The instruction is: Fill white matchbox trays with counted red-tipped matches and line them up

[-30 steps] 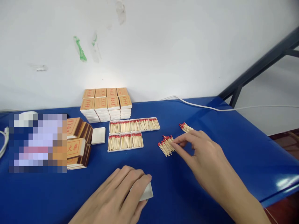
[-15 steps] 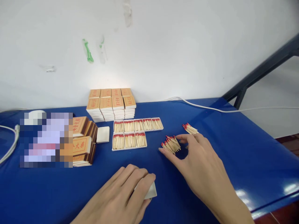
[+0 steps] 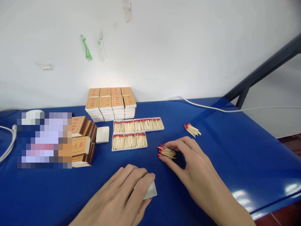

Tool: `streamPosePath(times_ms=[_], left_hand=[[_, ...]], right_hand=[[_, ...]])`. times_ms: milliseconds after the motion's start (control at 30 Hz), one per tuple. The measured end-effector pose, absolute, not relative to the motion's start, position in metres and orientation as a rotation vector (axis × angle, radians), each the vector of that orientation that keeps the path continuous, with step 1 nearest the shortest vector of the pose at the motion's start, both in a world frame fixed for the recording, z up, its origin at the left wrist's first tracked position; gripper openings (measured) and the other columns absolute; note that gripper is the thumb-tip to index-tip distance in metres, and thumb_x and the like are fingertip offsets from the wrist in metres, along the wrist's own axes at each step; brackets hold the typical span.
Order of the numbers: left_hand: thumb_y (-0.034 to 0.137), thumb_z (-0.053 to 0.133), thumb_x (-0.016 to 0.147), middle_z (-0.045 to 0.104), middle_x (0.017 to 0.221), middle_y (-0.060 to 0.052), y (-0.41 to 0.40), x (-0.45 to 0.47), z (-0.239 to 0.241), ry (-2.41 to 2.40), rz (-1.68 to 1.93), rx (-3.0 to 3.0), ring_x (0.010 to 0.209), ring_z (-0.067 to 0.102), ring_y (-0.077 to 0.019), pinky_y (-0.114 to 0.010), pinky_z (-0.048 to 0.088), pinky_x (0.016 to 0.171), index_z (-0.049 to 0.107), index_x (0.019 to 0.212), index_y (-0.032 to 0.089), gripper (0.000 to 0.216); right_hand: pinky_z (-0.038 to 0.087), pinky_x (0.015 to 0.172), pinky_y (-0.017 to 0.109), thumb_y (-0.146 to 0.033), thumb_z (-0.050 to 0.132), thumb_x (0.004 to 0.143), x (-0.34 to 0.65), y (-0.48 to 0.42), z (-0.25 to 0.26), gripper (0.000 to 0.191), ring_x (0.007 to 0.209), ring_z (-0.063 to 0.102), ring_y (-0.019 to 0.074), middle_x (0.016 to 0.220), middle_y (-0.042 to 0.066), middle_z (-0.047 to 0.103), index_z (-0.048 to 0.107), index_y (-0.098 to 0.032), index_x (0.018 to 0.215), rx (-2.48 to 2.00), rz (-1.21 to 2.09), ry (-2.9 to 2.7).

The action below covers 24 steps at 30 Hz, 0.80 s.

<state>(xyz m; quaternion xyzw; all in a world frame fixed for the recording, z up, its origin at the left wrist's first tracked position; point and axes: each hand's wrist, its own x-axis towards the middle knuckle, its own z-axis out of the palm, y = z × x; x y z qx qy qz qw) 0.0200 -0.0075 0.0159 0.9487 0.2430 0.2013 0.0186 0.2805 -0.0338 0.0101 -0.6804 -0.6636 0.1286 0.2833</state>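
My right hand [image 3: 188, 163] curls round a bundle of red-tipped matches [image 3: 166, 152] on the blue table [image 3: 235, 150], thumb and fingers pinching its sides. My left hand [image 3: 127, 194] lies over a small white empty tray [image 3: 150, 190] near the front edge, fingers closed on it. A second, smaller bunch of matches [image 3: 192, 129] lies loose further right. Several open white trays filled with matches [image 3: 134, 131] sit in two rows behind the hands.
Stacked orange matchboxes [image 3: 110, 103] stand at the wall, with more orange sleeves [image 3: 82, 141] piled at the left beside a lone white tray [image 3: 102, 134]. A white cable [image 3: 211, 108] runs along the back right. A blurred patch covers the left.
My right hand has gathered the scattered matches into a tight bundle and drawn it left and nearer to me. The left hand has stayed on the white tray.
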Motion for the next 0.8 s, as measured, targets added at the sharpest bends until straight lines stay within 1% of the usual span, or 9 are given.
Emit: streamPosePath(times_ms=[133,267,367,467,633,700,800], left_hand=[[0.017,0.038,0.122,0.085,0.124,-0.007,-0.006,0.017,0.018,0.764,0.626,2.955,0.112,0.085,-0.0256,-0.044,0.069,0.101,0.063,0.143,0.015,0.032],[0.020,0.044,0.122,0.085,0.126,-0.009,-0.005,0.017,0.018,0.753,0.607,2.958,0.117,0.084,-0.0279,-0.043,0.069,0.103,0.064,0.144,0.013,0.031],[0.028,0.047,0.122,0.083,0.126,-0.010,-0.006,0.018,0.018,0.768,0.601,2.921,0.118,0.083,-0.0300,-0.043,0.071,0.098,0.063,0.145,0.014,0.031],[0.026,0.047,0.121,0.082,0.126,-0.010,-0.006,0.019,0.019,0.776,0.610,2.882,0.117,0.082,-0.0292,-0.042,0.070,0.097,0.062,0.145,0.015,0.031],[0.019,0.043,0.122,0.079,0.120,-0.008,-0.004,0.019,0.020,0.767,0.598,2.795,0.109,0.081,-0.0257,-0.040,0.070,0.094,0.061,0.145,0.017,0.029],[0.018,0.042,0.122,0.078,0.119,-0.008,-0.004,0.019,0.018,0.778,0.598,2.765,0.106,0.080,-0.0247,-0.040,0.070,0.093,0.061,0.144,0.018,0.029],[0.019,0.044,0.122,0.076,0.123,-0.008,-0.005,0.019,0.017,0.827,0.649,2.697,0.110,0.079,-0.0239,-0.038,0.069,0.096,0.060,0.146,0.019,0.028]], right_hand=[[0.058,0.101,0.044,-0.035,0.076,0.110,0.288,-0.036,0.014,0.012,0.116,0.069,0.0262,0.124,0.004,0.071,0.072,-0.032,0.121,-1.773,0.427,-1.823],[0.054,0.104,0.051,-0.038,0.083,0.106,0.297,-0.036,0.019,0.023,0.116,0.070,0.0285,0.128,0.002,0.072,0.073,-0.036,0.126,-1.798,0.405,-1.935],[0.051,0.108,0.053,-0.043,0.078,0.109,0.300,-0.034,0.023,0.016,0.117,0.070,0.0287,0.126,0.001,0.073,0.073,-0.036,0.123,-1.802,0.410,-1.990],[0.054,0.106,0.047,-0.041,0.070,0.115,0.300,-0.032,0.027,0.008,0.117,0.069,0.0252,0.122,0.001,0.073,0.074,-0.034,0.117,-1.752,0.513,-2.012],[0.061,0.098,0.034,-0.033,0.065,0.117,0.297,-0.028,0.030,0.010,0.108,0.073,0.0193,0.120,0.003,0.072,0.075,-0.029,0.117,-1.604,0.614,-2.040],[0.062,0.098,0.032,-0.032,0.063,0.118,0.297,-0.027,0.029,0.013,0.106,0.075,0.0184,0.119,0.005,0.071,0.075,-0.026,0.116,-1.541,0.590,-2.071],[0.064,0.100,0.032,-0.030,0.058,0.120,0.298,-0.027,0.026,0.019,0.105,0.076,0.0183,0.118,0.007,0.072,0.076,-0.023,0.119,-1.461,0.519,-2.121]])
